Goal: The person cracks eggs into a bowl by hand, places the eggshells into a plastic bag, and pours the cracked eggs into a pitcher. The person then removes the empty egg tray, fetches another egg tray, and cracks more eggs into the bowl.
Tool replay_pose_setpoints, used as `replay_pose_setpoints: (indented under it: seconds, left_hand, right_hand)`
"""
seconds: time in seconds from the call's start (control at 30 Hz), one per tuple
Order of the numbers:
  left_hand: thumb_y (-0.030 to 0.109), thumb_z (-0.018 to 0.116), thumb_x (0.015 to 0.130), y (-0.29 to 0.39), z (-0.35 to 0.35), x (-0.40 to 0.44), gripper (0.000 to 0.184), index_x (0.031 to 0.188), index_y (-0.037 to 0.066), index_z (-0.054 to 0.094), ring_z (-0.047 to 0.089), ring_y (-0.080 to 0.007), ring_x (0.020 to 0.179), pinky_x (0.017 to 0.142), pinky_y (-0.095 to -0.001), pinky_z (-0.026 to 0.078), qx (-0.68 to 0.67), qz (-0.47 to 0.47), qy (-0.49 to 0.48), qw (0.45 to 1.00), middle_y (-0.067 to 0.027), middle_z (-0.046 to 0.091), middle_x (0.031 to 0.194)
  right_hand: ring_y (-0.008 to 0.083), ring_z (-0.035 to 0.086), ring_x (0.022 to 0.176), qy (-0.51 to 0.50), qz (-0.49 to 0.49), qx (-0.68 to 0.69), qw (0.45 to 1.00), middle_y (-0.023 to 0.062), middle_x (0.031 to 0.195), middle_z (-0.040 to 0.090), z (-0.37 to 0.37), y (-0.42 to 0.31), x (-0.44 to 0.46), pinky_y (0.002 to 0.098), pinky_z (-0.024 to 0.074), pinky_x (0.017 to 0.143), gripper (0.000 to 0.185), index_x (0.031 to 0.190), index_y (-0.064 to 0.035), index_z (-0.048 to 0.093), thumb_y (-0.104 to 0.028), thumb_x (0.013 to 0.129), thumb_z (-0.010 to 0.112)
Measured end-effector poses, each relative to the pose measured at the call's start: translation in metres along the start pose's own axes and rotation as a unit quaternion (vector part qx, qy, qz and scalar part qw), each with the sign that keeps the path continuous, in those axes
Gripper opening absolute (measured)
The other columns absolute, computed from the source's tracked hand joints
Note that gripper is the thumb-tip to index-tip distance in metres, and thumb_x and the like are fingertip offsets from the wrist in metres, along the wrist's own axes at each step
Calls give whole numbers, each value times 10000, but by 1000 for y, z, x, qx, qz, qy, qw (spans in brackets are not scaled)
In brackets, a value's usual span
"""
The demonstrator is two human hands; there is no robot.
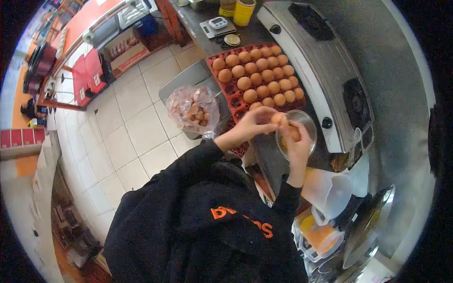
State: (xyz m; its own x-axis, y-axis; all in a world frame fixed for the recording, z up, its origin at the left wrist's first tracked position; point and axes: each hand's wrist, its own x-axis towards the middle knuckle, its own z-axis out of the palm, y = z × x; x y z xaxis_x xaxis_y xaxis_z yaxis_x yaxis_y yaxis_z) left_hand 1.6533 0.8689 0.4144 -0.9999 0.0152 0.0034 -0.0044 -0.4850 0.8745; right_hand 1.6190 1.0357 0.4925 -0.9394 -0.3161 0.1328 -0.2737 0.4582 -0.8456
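Note:
Over a metal bowl, my left hand and my right hand meet with their fingers closed. Between their fingertips shows one brown egg. A second brown egg piece is in my right hand's fingers; whether either is whole or a cracked shell half I cannot tell. Some yellow egg shows inside the bowl, mostly hidden by my hands. Just beyond them lies a red egg tray with many brown eggs in rows and several bare pockets at its near left side.
A clear plastic bag of broken eggshells sits left of the counter. A two-burner gas stove runs along the right. Plastic jugs stand near my right forearm, with an orange-filled container below. A scale with a timer and yellow can are at the back.

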Motion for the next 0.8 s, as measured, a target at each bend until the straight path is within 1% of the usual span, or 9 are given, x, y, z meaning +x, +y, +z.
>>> replay_pose_setpoints:
  seconds: [0.17,0.23,0.33,0.43,0.47,0.53,0.63,0.73,0.8]
  left_hand:
    - [158,681,896,23,-68,-68,426,1273,56,511,603,-132,1014,807,-268,522,23,37,123,991,-56,622,1161]
    - [176,665,907,1,-111,-91,424,1286,67,508,605,-142,1030,830,-272,517,57,15,182,982,-71,618,1185]
    - [202,714,882,-21,-151,-117,467,1280,62,513,632,-142,970,764,-257,534,11,-31,274,961,-52,636,1156]
    - [226,719,878,-51,-182,-122,493,1295,69,507,648,-137,915,739,-255,539,97,-45,342,933,-45,649,1124]
    - [225,722,871,-53,-188,-121,480,1277,63,523,658,-150,885,731,-262,539,134,-46,343,929,-58,655,1108]
    - [223,727,858,-56,-199,-114,454,1241,52,553,679,-176,826,715,-278,539,207,-51,339,916,-83,669,1076]
    - [208,707,852,-66,-227,-106,375,1166,35,598,690,-260,768,710,-335,540,511,1,296,807,-151,671,1057]
    - [233,741,820,-18,-202,-86,370,1136,67,645,663,-222,829,708,-339,536,494,-7,355,794,-127,656,1052]
    - [230,729,822,17,-185,-66,348,1129,85,652,656,-246,854,739,-351,531,520,75,322,788,-129,653,1024]
  right_hand:
    - [276,658,874,-136,-119,-27,983,150,957,671,84,-30,6,358,507,771,396,1002,-20,660,-321,781,792]
    - [330,654,879,-196,-114,-38,973,170,954,666,128,-21,7,383,509,768,435,1008,-29,665,-386,784,769]
    - [334,655,884,-280,-101,-50,953,165,951,659,187,5,11,403,512,755,470,1016,-36,665,-427,773,757]
    - [343,657,912,-287,-98,-123,945,174,984,674,216,11,10,403,516,773,473,1051,-28,661,-403,778,754]
    - [343,657,901,-255,-136,-148,946,169,962,678,223,12,9,410,516,761,456,1043,-35,663,-390,771,753]
    - [323,663,893,-289,-103,-112,945,164,948,679,222,8,9,396,515,755,431,1046,-37,665,-365,782,753]
    - [253,665,864,-298,-79,-28,951,135,922,678,202,-8,7,356,510,742,376,1058,-39,667,-312,811,746]
    - [196,659,844,-284,-48,49,956,104,943,690,166,-23,7,315,509,764,344,1059,-49,672,-298,832,739]
    - [147,630,847,-274,10,126,953,65,950,686,133,-28,6,282,499,776,315,1055,-47,676,-281,850,726]
